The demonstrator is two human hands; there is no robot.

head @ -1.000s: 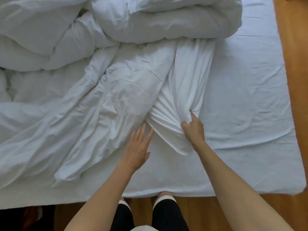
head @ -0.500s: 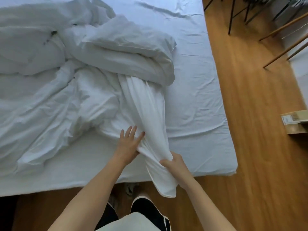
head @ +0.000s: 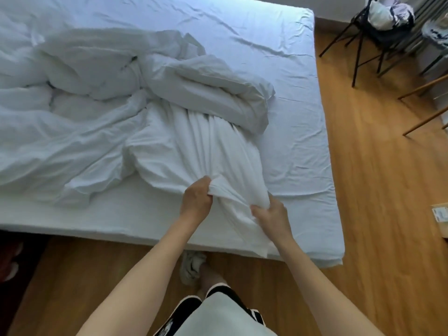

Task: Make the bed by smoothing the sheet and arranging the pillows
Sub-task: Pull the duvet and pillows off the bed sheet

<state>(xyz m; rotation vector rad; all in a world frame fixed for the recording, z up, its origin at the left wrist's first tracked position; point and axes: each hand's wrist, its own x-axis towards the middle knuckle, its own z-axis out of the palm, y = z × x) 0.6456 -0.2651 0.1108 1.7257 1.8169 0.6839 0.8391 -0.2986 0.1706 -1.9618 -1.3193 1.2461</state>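
A crumpled white duvet (head: 101, 98) lies heaped over the left and middle of the bed. From under its folded edge a long white sheet (head: 213, 151) runs in pleats toward me and hangs over the near edge of the mattress. My left hand (head: 196, 202) grips a bunched fold of this sheet. My right hand (head: 271, 214) pinches the same sheet just to the right, a hand's width away. The fitted sheet (head: 295, 146) on the mattress is wrinkled on the right. No pillow is in view.
Wooden floor (head: 378, 190) runs along the bed's right side and near edge. Black folding chairs (head: 363, 37) with clothes stand at the top right. A cardboard box (head: 441, 217) sits at the right edge. A cloth (head: 192, 265) lies on the floor by my feet.
My left hand went from lying flat beside the sheet to gripping a fold of it. My right hand kept its hold. The view pulled back and swung right, showing the bed corner and chairs.
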